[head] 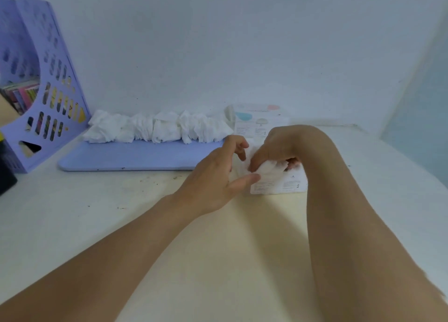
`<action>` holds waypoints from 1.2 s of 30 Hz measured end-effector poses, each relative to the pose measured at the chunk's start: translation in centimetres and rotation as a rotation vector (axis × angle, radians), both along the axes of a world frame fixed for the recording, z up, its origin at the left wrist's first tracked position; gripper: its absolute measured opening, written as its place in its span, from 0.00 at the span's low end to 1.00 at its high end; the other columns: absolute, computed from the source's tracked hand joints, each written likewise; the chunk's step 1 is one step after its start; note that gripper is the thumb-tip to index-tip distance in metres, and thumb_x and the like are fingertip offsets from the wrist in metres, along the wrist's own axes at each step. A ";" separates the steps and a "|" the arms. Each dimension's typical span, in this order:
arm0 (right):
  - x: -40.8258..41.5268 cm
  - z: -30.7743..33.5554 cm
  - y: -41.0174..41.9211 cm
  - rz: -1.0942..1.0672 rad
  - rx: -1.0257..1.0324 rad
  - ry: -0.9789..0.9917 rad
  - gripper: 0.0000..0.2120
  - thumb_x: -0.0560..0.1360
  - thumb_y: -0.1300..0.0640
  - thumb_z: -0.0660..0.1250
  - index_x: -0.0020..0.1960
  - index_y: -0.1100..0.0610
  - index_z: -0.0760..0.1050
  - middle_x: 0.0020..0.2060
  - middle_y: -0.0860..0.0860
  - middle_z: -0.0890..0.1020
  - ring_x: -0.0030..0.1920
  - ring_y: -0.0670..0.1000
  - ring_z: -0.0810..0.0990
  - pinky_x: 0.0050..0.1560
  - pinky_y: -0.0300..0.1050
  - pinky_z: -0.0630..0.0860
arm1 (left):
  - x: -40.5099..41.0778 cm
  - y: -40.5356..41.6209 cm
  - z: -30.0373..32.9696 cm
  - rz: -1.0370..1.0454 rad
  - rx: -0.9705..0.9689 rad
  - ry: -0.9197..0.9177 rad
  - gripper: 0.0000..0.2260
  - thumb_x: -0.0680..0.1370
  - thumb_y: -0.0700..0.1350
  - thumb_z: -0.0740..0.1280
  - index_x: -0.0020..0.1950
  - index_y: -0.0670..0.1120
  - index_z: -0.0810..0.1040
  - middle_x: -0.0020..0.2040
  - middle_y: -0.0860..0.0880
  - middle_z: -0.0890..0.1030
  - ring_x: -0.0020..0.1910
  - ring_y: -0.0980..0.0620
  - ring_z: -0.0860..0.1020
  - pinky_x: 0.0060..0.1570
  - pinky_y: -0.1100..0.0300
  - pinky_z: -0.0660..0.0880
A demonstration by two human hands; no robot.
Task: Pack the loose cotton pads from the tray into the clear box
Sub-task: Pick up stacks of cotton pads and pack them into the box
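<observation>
Barely started, most pads were left on the tray.

Right hand [274,152] pinched a wad of pads [268,167] over the clear box [278,186]; left hand [218,173], fingers loosely spread, steadied the box's near side. A long row of pads [155,129] sat on the tray [126,156], off beyond the left hand.

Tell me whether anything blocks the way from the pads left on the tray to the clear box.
Nothing visible does. The remaining cotton pads lie in a row along the back of the lilac tray; the clear box stands just right of it. Only the left hand and right hand, pressing pads in, hover there.
</observation>
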State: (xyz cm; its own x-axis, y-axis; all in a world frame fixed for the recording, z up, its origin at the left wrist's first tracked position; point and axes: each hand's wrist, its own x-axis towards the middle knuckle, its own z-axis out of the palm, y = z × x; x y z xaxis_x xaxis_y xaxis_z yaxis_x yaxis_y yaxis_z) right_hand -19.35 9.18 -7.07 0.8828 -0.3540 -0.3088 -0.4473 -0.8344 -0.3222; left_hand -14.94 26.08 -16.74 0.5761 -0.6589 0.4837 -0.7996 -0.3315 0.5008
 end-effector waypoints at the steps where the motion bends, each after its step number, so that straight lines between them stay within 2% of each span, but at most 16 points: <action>1: 0.2 -0.2 0.3 0.010 -0.034 0.008 0.17 0.67 0.46 0.77 0.39 0.57 0.76 0.31 0.52 0.78 0.31 0.51 0.76 0.37 0.43 0.74 | 0.0 -0.1 0.1 -0.005 0.030 -0.063 0.17 0.77 0.60 0.68 0.61 0.57 0.67 0.53 0.61 0.74 0.44 0.60 0.71 0.45 0.57 0.74; 5: 1.4 -1.3 1.6 0.049 -0.236 0.033 0.11 0.70 0.50 0.73 0.42 0.55 0.75 0.42 0.51 0.82 0.45 0.53 0.82 0.54 0.47 0.79 | 0.6 -0.1 0.2 -0.077 0.062 -0.120 0.11 0.80 0.58 0.65 0.50 0.52 0.78 0.50 0.59 0.73 0.46 0.55 0.74 0.45 0.49 0.76; 7: 1.7 -1.5 2.0 0.096 -0.315 0.046 0.09 0.71 0.51 0.71 0.43 0.55 0.74 0.42 0.51 0.80 0.45 0.53 0.81 0.51 0.47 0.79 | 0.7 -0.1 0.1 -0.081 0.058 -0.134 0.11 0.80 0.58 0.65 0.49 0.51 0.79 0.50 0.58 0.73 0.45 0.55 0.74 0.44 0.52 0.76; 9: 1.5 -1.2 1.9 0.182 -0.314 0.075 0.10 0.73 0.52 0.70 0.42 0.57 0.74 0.38 0.51 0.78 0.38 0.51 0.78 0.41 0.44 0.77 | 0.6 -0.2 -0.1 -0.090 0.042 -0.118 0.09 0.81 0.56 0.66 0.48 0.51 0.77 0.46 0.58 0.73 0.44 0.57 0.74 0.42 0.60 0.72; 12: -0.2 0.3 0.5 0.207 -0.018 0.082 0.18 0.73 0.47 0.74 0.53 0.60 0.79 0.40 0.53 0.80 0.35 0.51 0.78 0.36 0.42 0.76 | 0.5 -0.1 -0.4 -0.089 0.010 -0.019 0.08 0.80 0.54 0.67 0.50 0.51 0.75 0.45 0.58 0.75 0.44 0.58 0.75 0.40 0.65 0.71; 14: -1.7 1.8 -0.5 0.189 0.185 0.002 0.23 0.74 0.44 0.74 0.63 0.54 0.77 0.52 0.51 0.82 0.45 0.50 0.84 0.47 0.42 0.82 | 0.5 -0.2 -0.5 -0.103 0.012 -0.016 0.09 0.81 0.55 0.66 0.52 0.49 0.76 0.48 0.57 0.76 0.47 0.57 0.76 0.45 0.60 0.75; 15: -2.3 2.1 -0.7 0.213 0.167 -0.088 0.22 0.75 0.43 0.72 0.65 0.51 0.75 0.56 0.51 0.81 0.50 0.50 0.84 0.52 0.44 0.82 | 0.5 -0.3 -0.6 -0.114 0.013 -0.016 0.10 0.81 0.55 0.65 0.52 0.49 0.76 0.50 0.58 0.75 0.49 0.57 0.76 0.47 0.59 0.76; 19: -2.9 -0.6 0.8 0.436 -0.033 -0.442 0.21 0.83 0.43 0.60 0.73 0.49 0.70 0.70 0.49 0.75 0.68 0.50 0.73 0.65 0.38 0.65 | 0.5 -0.4 -0.5 -0.121 0.002 0.004 0.06 0.80 0.56 0.65 0.54 0.56 0.73 0.62 0.56 0.69 0.54 0.59 0.75 0.54 0.61 0.75; 21: -3.2 -3.3 1.5 0.522 0.003 -0.389 0.28 0.82 0.38 0.56 0.79 0.48 0.60 0.73 0.48 0.70 0.73 0.49 0.67 0.74 0.45 0.61 | 0.4 -0.1 -0.4 -0.152 -0.013 0.057 0.11 0.80 0.46 0.67 0.56 0.61 0.70 0.63 0.54 0.68 0.54 0.59 0.75 0.52 0.61 0.76; 23: -3.3 -5.1 1.5 0.525 -0.075 -0.372 0.35 0.80 0.33 0.54 0.81 0.48 0.53 0.76 0.45 0.65 0.75 0.46 0.62 0.75 0.48 0.61 | 0.7 0.1 -0.6 -0.139 -0.011 0.041 0.15 0.77 0.38 0.66 0.53 0.58 0.71 0.63 0.56 0.67 0.52 0.59 0.76 0.48 0.60 0.77; 25: -2.8 -5.5 1.3 0.505 -0.136 -0.372 0.40 0.76 0.27 0.53 0.80 0.49 0.55 0.76 0.45 0.64 0.75 0.46 0.62 0.69 0.44 0.61 | 0.9 0.2 -0.8 -0.100 -0.030 0.024 0.11 0.77 0.37 0.67 0.52 0.54 0.74 0.63 0.57 0.68 0.51 0.60 0.77 0.48 0.60 0.77; 27: -2.2 -5.2 1.3 0.484 -0.048 -0.278 0.49 0.69 0.19 0.50 0.81 0.46 0.50 0.79 0.45 0.59 0.79 0.49 0.57 0.75 0.48 0.56 | 1.1 0.1 -0.8 -0.068 -0.090 0.074 0.14 0.76 0.37 0.67 0.56 0.54 0.72 0.58 0.58 0.73 0.52 0.60 0.77 0.49 0.61 0.77; 29: -1.4 -4.6 1.2 0.486 0.030 -0.178 0.52 0.68 0.18 0.51 0.82 0.46 0.47 0.80 0.45 0.56 0.81 0.50 0.52 0.79 0.53 0.49 | 1.0 0.2 -0.7 -0.038 -0.123 0.153 0.17 0.75 0.39 0.68 0.58 0.55 0.69 0.55 0.59 0.75 0.53 0.60 0.77 0.50 0.58 0.79; 32: -1.8 -3.7 1.2 0.512 0.158 -0.153 0.40 0.77 0.29 0.58 0.80 0.50 0.54 0.79 0.48 0.60 0.80 0.50 0.54 0.78 0.49 0.51 | 1.0 0.1 -1.0 -0.069 -0.132 0.083 0.14 0.75 0.46 0.70 0.57 0.48 0.71 0.55 0.53 0.75 0.53 0.55 0.77 0.50 0.52 0.78; 34: -3.1 -3.5 0.6 0.465 0.204 -0.345 0.35 0.78 0.32 0.60 0.80 0.46 0.58 0.79 0.45 0.62 0.80 0.47 0.56 0.79 0.48 0.53 | 1.0 0.0 -1.2 -0.095 -0.141 0.054 0.16 0.77 0.51 0.71 0.60 0.47 0.72 0.58 0.53 0.73 0.56 0.54 0.76 0.53 0.55 0.76; 36: -4.0 -3.6 -1.2 0.328 -0.024 -0.608 0.35 0.78 0.32 0.56 0.81 0.44 0.58 0.81 0.44 0.58 0.80 0.44 0.52 0.78 0.46 0.49 | 1.0 0.0 -1.2 -0.075 -0.142 0.026 0.23 0.78 0.59 0.68 0.68 0.50 0.69 0.67 0.55 0.70 0.67 0.59 0.70 0.62 0.64 0.70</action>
